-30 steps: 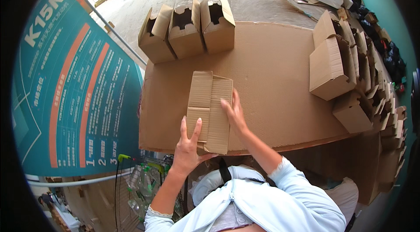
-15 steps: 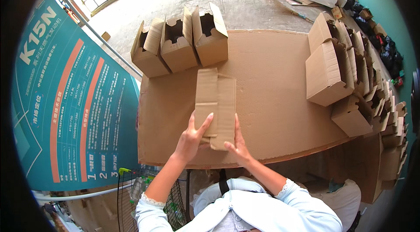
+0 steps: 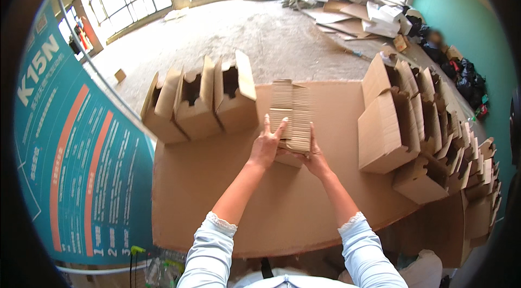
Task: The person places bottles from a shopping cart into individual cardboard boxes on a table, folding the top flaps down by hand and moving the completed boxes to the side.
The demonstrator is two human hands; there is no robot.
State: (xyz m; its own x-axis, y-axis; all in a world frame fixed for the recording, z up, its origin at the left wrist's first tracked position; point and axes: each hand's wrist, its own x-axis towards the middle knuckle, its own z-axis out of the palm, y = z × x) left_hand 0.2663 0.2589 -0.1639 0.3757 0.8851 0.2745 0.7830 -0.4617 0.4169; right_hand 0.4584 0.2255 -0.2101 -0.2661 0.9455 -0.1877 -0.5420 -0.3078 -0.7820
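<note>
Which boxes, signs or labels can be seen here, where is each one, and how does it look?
Flat carton blank: table middle, brown ribbed cardboard, held by the left hand and right hand.
Three folded boxes: far left of the table, brown, flaps up.
Stack of folded boxes: right side, brown, leaning in a row.
Banner: left, teal with an orange stripe and white print.

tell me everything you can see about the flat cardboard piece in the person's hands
The flat brown corrugated cardboard blank is an unfolded box piece, ribbed with fine lines, with crease lines and notched flaps at its far end. It is lifted off the cardboard-covered table, tilted with its far end away from the person. The left hand grips its near left edge, the right hand its near right edge.
</note>
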